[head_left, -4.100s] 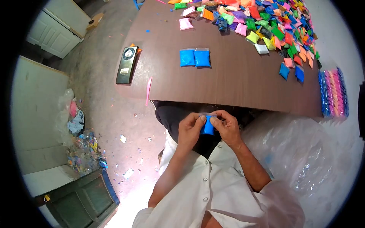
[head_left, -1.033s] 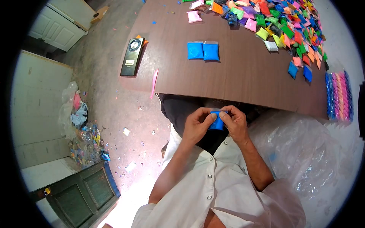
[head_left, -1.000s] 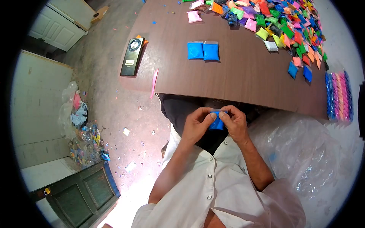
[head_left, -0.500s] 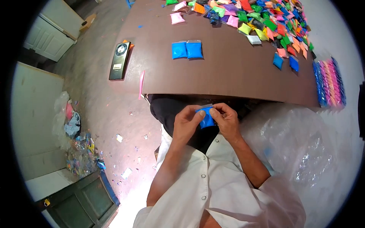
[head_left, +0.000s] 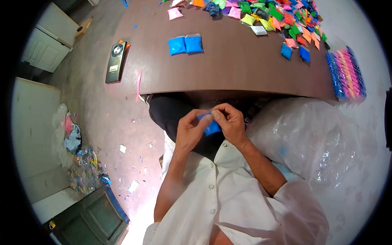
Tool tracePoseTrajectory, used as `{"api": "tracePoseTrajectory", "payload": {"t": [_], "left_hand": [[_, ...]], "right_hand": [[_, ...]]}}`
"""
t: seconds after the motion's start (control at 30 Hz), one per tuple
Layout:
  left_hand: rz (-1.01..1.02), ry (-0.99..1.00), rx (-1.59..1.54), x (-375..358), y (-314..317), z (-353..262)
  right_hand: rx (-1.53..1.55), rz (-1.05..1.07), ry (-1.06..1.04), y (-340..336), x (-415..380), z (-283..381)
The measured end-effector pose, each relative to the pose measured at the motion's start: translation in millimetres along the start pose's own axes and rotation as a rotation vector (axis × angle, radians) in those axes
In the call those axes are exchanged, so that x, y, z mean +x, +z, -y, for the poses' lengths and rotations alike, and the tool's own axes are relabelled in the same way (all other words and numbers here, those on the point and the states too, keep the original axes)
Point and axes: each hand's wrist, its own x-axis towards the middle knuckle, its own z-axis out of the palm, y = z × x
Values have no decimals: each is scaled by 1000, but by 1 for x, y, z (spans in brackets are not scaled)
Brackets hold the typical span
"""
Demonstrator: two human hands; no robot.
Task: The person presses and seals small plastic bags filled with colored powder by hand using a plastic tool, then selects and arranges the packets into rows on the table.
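Observation:
Between my two hands, just off the table's front edge and above my lap, is a small blue packet in clear plastic. My left hand pinches its upper left side between thumb and fingers. With thumb and fingertips together, my right hand grips the packet's top edge. The fingers hide most of that upper edge. Two more blue packets lie side by side on the brown table, beyond my hands.
Many coloured packets are heaped at the table's far right. A bundle of packed rows sits at the right edge. A phone and a pink strip lie on the left. A large clear plastic bag stands at right.
My hands still hold the blue packet, but the fingers have shifted along its top and the right hand has turned inward. The whole view has moved slightly, so the table appears further left and up.

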Motion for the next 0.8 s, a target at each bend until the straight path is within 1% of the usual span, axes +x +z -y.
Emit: {"api": "tracePoseTrajectory", "payload": {"t": [0.13,0.2,0.23,0.3,0.37,0.43,0.47,0.5,0.57,0.6,0.63,0.67,0.7,0.73,0.8], "left_hand": [[12,-14,-54,4,2,-12],[10,47,11,9,0,-17],[7,40,12,14,1,-20],[-4,154,-33,26,1,-30],[2,166,-18,39,1,-45],[-31,158,6,53,6,-60],[-15,171,-130,60,13,-68],[-13,168,-125,69,17,-71],[-5,222,-117,88,23,-75],[-3,217,-115,97,23,-79],[6,178,13,107,22,-83],[17,137,142,116,22,-84],[21,131,145,125,22,-82],[43,142,179,134,22,-78],[74,147,216,142,24,-69]], "right_hand": [[16,-17,-41,-1,12,5],[-12,0,-64,-4,21,8],[-41,9,-89,-5,26,11],[-22,32,-80,-7,38,25],[-2,54,-79,-11,54,37],[-114,16,-138,-16,71,43],[-131,-11,-204,-19,79,50],[-126,-14,-201,-21,89,50],[-137,-85,-241,-27,107,49],[-125,-117,-271,-29,114,50],[-123,-118,-266,-32,123,47],[-133,-146,-322,-35,131,43],[-143,-174,-378,-39,138,38],[-141,-179,-370,-43,143,32],[-232,-131,-361,-49,150,26]]}}
